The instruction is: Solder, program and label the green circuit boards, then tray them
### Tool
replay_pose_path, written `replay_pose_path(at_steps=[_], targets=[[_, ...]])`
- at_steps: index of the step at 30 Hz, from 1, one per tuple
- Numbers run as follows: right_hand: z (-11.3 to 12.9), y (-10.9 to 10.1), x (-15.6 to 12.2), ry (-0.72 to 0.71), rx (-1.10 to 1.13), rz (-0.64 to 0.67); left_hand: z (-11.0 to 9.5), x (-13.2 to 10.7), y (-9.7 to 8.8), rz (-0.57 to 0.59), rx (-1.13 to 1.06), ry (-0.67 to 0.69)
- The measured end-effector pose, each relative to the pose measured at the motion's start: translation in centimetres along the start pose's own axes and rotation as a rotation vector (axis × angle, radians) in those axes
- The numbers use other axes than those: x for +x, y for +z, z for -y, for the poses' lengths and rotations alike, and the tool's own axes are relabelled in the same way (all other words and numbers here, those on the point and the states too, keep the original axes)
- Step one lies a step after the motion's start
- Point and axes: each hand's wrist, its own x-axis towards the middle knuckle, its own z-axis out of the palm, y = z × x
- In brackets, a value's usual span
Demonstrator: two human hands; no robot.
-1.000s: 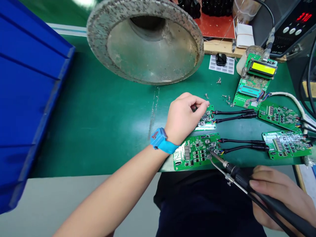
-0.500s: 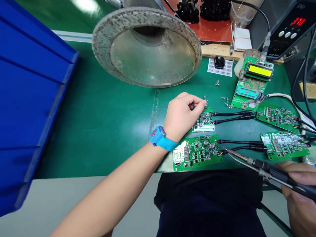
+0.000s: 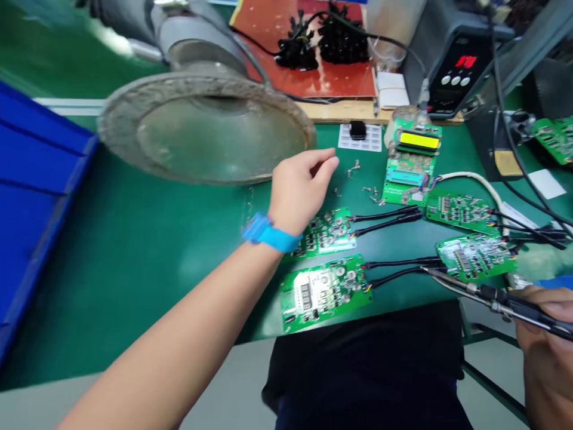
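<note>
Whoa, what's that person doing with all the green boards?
They're at a green table with a soldering iron in the right hand. Its tip appears close to black cables joined to the nearest board. The left hand, wearing a blue wristband, is near small metal parts; I can't tell if it's pinching anything.

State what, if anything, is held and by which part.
The right hand holds the soldering iron by its black handle; whether the left hand pinches anything cannot be told.
</note>
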Motion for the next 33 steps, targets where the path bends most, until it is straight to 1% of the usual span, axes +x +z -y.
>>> replay_pose_path(at_steps=[2,3,5,6,8,10,13,17,21,24,29,33], targets=[[-0.3,-0.6,0.9,-0.048,-0.002,-0.039,-1.2,-1.4,-0.9,0.012,0.043,0.038],[-0.4,-1.0,1.4,-0.057,0.008,-0.05,-1.8,-2.3,-1.3,0.058,0.062,0.077],[-0.7,-2.0,2.4,-0.045,0.053,-0.065,-3.1,-4.2,-1.7,0.228,0.077,0.205],[-0.8,-2.5,2.9,-0.038,0.084,-0.065,-3.7,-5.1,-1.6,0.308,0.073,0.274],[-1.0,-3.7,3.7,-0.029,0.142,-0.06,-4.7,-6.7,-1.1,0.415,0.047,0.403],[-1.3,-4.9,4.3,-0.013,0.186,-0.045,-5.5,-7.8,-0.1,0.495,0.017,0.464],[-1.9,-6.5,4.6,0.025,0.22,-0.04,-6.7,-8.3,1.8,0.575,-0.005,0.458],[-3.0,-8.0,4.4,0.049,0.226,-0.061,-8.9,-7.3,4.2,0.635,0.0,0.423],[-3.9,-8.7,4.6,0.076,0.236,-0.079,-11.3,-6.0,6.7,0.736,-0.01,0.401],[-4.3,-8.9,5.2,0.071,0.248,-0.084,-12.6,-5.5,8.8,0.776,-0.02,0.38],[-4.9,-9.3,5.9,0.018,0.219,-0.075,-13.9,-5.2,11.5,0.817,-0.001,0.345],[-5.1,-9.5,5.7,-0.036,0.119,-0.048,-14.2,-5.3,12.8,0.832,0.023,0.322]])
